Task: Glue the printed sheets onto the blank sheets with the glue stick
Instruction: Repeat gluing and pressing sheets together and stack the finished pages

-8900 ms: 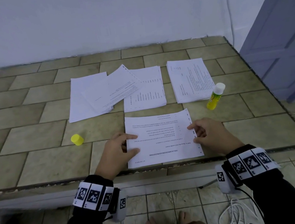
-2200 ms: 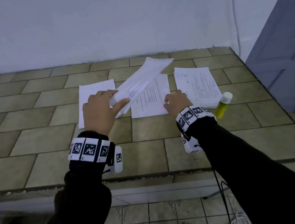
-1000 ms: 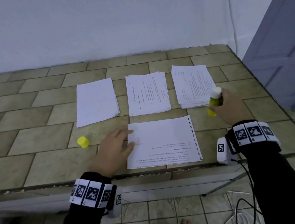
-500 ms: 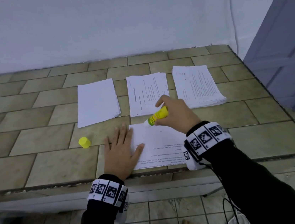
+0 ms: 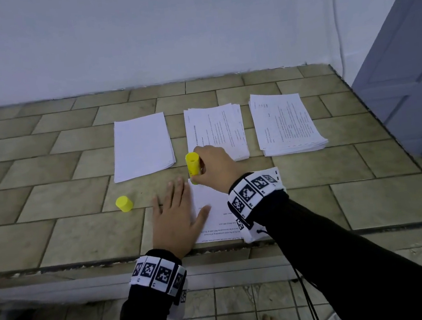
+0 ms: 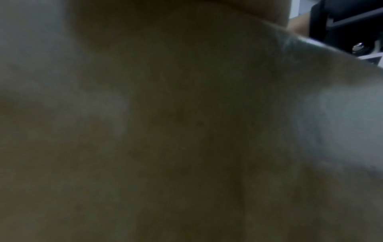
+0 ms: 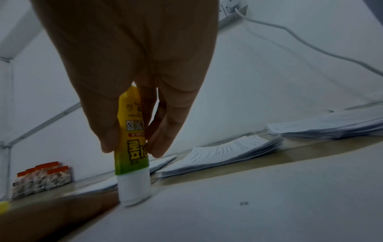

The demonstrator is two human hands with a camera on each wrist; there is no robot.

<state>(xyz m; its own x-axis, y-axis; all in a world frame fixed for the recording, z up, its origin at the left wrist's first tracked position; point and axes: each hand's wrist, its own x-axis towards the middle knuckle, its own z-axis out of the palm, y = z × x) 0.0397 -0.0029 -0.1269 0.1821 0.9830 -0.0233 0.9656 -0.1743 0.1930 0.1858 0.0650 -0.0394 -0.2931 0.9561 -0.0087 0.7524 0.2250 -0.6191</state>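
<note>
A printed sheet (image 5: 214, 207) lies at the counter's front edge, its blank part toward the far side. My left hand (image 5: 175, 214) lies flat and open on its left edge. My right hand (image 5: 212, 166) grips the yellow glue stick (image 5: 192, 164), upright with its white tip pressed on the sheet's far left corner; in the right wrist view the glue stick (image 7: 132, 152) stands tip-down on the sheet (image 7: 248, 212). At the back lie a blank stack (image 5: 141, 145) and two printed stacks (image 5: 216, 132) (image 5: 286, 122). The left wrist view is dark and blurred.
The yellow cap (image 5: 124, 204) lies on the tiled counter (image 5: 47, 180) left of my left hand. A grey door (image 5: 409, 55) stands at the right. A white cable (image 7: 311, 45) runs along the wall. Small orange-topped packets (image 7: 41, 178) stand at the far left.
My right hand has swung the glue stick from tilted to upright and set its tip on the sheet's far left corner. My left hand stays flat on the sheet.
</note>
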